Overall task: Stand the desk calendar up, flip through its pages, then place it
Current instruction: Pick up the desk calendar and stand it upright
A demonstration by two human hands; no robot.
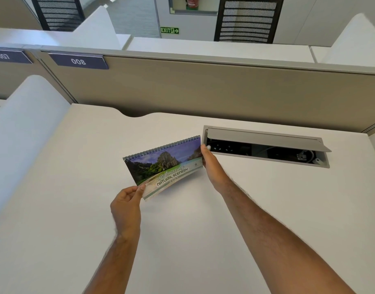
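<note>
White surface (203, 240) is seen filling most of the view; landmark taken as the desk calendar (163, 166), held over the middle of it. Beige partition (224, 92) runs along the far edge of the surface, behind the calendar. A curved white side divider (23, 134) stands well to the left of the calendar. Two black mesh chair backs (247, 20) are seen beyond the partition, far behind the calendar. Grey cable tray (265, 145) is set into the surface just right of the calendar, its lid propped open, sockets and cables visible inside. Label plate "008" (79, 61) is fixed on the partition top, up and left of the calendar; "007" is partly cut off further left. Green EXIT sign (169, 30) is seen far behind.

Calendar: spiral binding along the far edge, scenery cover facing up, "Amazing Natural Scenery" printed on it, tilted so the left end sits nearer the camera. Whether it touches the surface cannot be told; it is not stood up.

Left hand (126, 205): near-left corner of the calendar is pinched between thumb and fingers. Right hand (209, 164): right edge of the calendar is gripped, fingertips at the far-right corner, close beside the cable tray.
</note>
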